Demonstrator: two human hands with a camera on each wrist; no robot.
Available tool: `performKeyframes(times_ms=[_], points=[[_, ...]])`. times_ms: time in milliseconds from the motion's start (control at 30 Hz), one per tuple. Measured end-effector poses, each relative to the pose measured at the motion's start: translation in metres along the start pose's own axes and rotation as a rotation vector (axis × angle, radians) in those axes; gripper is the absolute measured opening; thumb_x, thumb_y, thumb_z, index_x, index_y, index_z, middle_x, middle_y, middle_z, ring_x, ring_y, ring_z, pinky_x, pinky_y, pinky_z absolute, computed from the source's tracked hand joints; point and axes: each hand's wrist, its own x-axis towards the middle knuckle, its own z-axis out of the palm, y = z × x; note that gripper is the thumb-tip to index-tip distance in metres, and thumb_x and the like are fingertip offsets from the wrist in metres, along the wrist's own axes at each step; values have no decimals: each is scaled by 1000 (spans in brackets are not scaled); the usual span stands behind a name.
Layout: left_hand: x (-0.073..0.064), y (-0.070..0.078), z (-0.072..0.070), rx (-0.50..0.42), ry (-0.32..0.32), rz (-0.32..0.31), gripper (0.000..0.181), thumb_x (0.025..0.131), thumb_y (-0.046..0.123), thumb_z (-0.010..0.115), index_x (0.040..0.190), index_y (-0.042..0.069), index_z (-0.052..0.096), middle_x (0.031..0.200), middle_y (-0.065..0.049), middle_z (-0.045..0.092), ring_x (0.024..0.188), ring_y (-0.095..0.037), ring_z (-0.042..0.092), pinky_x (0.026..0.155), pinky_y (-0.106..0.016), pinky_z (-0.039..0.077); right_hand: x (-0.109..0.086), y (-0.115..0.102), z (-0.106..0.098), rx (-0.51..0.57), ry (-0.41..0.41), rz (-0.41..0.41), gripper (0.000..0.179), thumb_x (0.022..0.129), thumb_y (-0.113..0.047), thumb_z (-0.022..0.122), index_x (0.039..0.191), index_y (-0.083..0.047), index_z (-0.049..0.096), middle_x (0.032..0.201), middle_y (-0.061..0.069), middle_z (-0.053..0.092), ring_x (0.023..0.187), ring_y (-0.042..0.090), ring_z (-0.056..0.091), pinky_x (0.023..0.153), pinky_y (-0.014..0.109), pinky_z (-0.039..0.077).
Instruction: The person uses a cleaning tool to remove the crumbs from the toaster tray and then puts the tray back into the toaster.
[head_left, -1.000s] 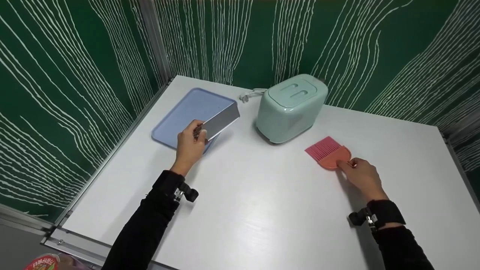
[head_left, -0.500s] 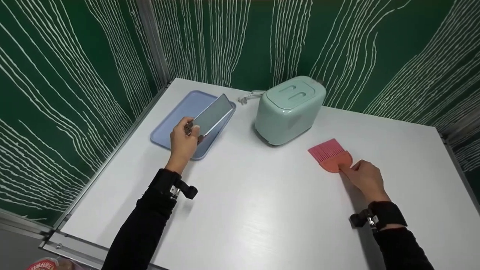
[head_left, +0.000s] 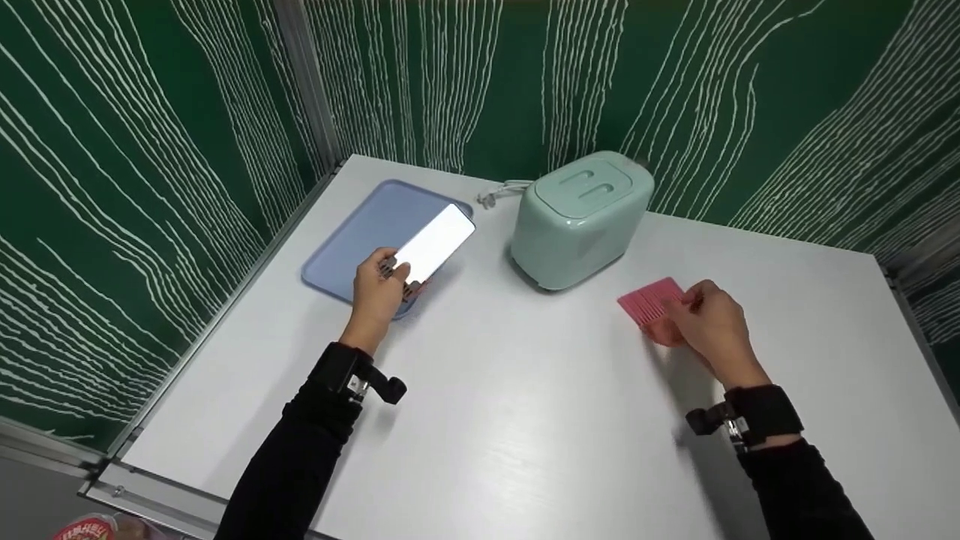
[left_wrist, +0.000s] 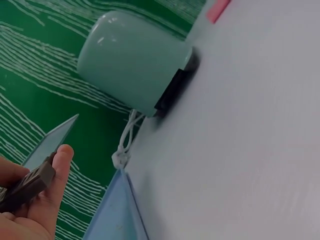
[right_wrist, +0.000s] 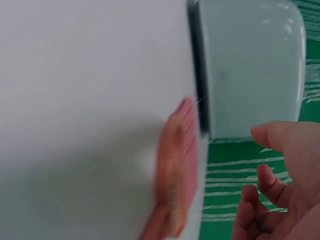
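My left hand [head_left: 377, 296] grips a dough scraper [head_left: 436, 244] by its dark grooved handle, fingers on one side and thumb on the other. Its metal blade shines white as it slants over the right part of a blue tray [head_left: 352, 232]; in the left wrist view the blade [left_wrist: 52, 142] points up past the thumb. On the white table lies a pink-and-orange silicone brush [head_left: 645, 301], its comb-like bristles toward the toaster. Just above it my right hand [head_left: 716, 334] partly hides its orange end. The right wrist view shows the hand [right_wrist: 295, 185] apart from the brush [right_wrist: 172, 170], fingers loosely bent, holding nothing.
A mint-green toaster [head_left: 570, 236] with a covered top stands at the back middle. Its white cord and plug [head_left: 491, 199] lie between it and the tray. Green walls with white lines [head_left: 510, 90] enclose the table's back and sides. A red-lidded container [head_left: 90, 528] shows at the lower left.
My right hand has let go of the brush's orange handle and risen forward over it. The scraper in my left hand has tilted, its blade turning from grey to bright white.
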Motion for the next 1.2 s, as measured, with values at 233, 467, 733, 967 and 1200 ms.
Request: performKeyframes(times_ms=[233, 467, 733, 967, 1200], points=[[-3, -11, 19, -225, -70, -93, 35, 110, 0, 52, 145, -3, 50, 143, -27, 58, 96, -29, 80, 85, -30, 69, 8, -59, -5, 114, 74, -138, 47, 106, -38, 66, 127, 3, 56, 122, 25, 58, 112, 39, 58, 92, 44, 50], [-6, -26, 35, -275, -74, -166, 34, 108, -4, 52, 142, -3, 49, 141, -30, 55, 93, -29, 80, 86, -30, 69, 16, -109, -1, 177, 138, -271, 49, 102, -25, 72, 140, 1, 54, 138, 26, 56, 132, 43, 52, 114, 57, 45], [-9, -43, 47, -298, -79, -213, 34, 107, -5, 54, 139, 0, 49, 144, -29, 48, 96, -31, 79, 88, -32, 68, 29, -138, 19, 161, 88, -328, 56, 102, -25, 72, 151, -8, 52, 158, 26, 44, 150, 44, 39, 126, 65, 37], [-11, -53, 62, -294, -109, -254, 33, 106, -3, 57, 137, 3, 50, 138, -27, 50, 90, -27, 79, 83, -30, 69, 41, -148, 29, 87, -28, -323, 63, 104, -31, 72, 160, -15, 50, 173, 25, 31, 162, 47, 27, 130, 71, 29], [-10, -58, 75, -337, -116, -264, 32, 105, -6, 56, 135, 0, 49, 130, -26, 52, 81, -24, 80, 75, -26, 68, 51, -152, 37, -59, -34, -314, 70, 104, -41, 72, 165, -21, 45, 176, 26, 25, 165, 51, 13, 128, 78, 23]])
